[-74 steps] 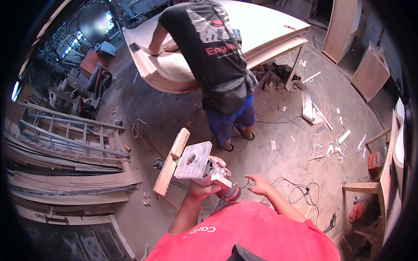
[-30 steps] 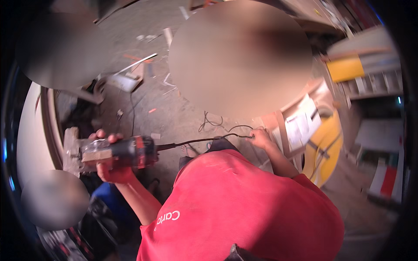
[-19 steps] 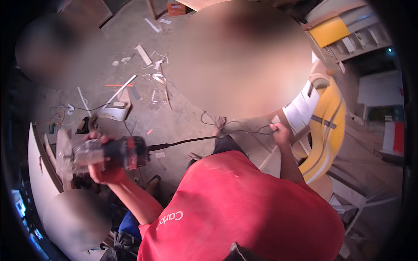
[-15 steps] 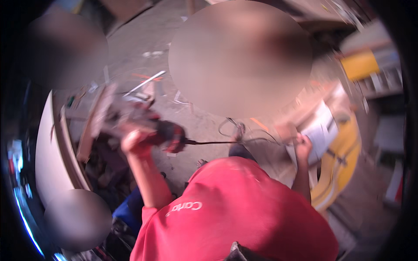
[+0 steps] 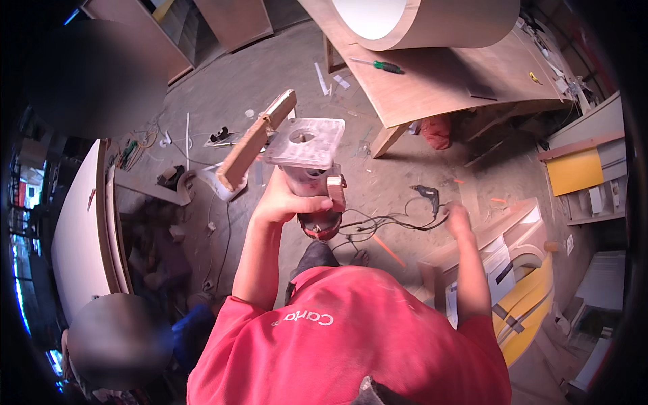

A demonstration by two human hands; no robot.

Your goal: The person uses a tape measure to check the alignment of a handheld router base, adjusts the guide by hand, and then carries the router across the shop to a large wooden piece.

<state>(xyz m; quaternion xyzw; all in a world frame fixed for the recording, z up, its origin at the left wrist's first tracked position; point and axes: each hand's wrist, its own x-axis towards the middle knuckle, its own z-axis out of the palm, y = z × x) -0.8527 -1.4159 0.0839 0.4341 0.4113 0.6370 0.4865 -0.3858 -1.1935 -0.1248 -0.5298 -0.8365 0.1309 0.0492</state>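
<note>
In front of my chest, my left hand (image 5: 289, 201) is closed around a trim router (image 5: 320, 224), a small power tool with a clear square base plate (image 5: 322, 150) turned upward. A wooden strip (image 5: 258, 143) sticks out beside the base plate; whether it is fixed to it I cannot tell. From the tool's lower end a black power cord (image 5: 398, 224) runs right in loose loops to my right hand (image 5: 459, 220). The fingers of that hand are closed on the cord, partly hidden from above.
On the floor beyond the cord lies a power drill (image 5: 428, 197). A wooden table (image 5: 445, 88) carries a green-handled screwdriver (image 5: 386, 67) and a large curved panel (image 5: 445, 23). Boards (image 5: 84, 223) stand at left. A yellow curved piece (image 5: 530, 314) lies at right, and scraps litter the floor.
The router has swung right and nearer the middle, its base plate now facing up. My view has turned, bringing the table and drill into sight. My right hand stays at the cord.
</note>
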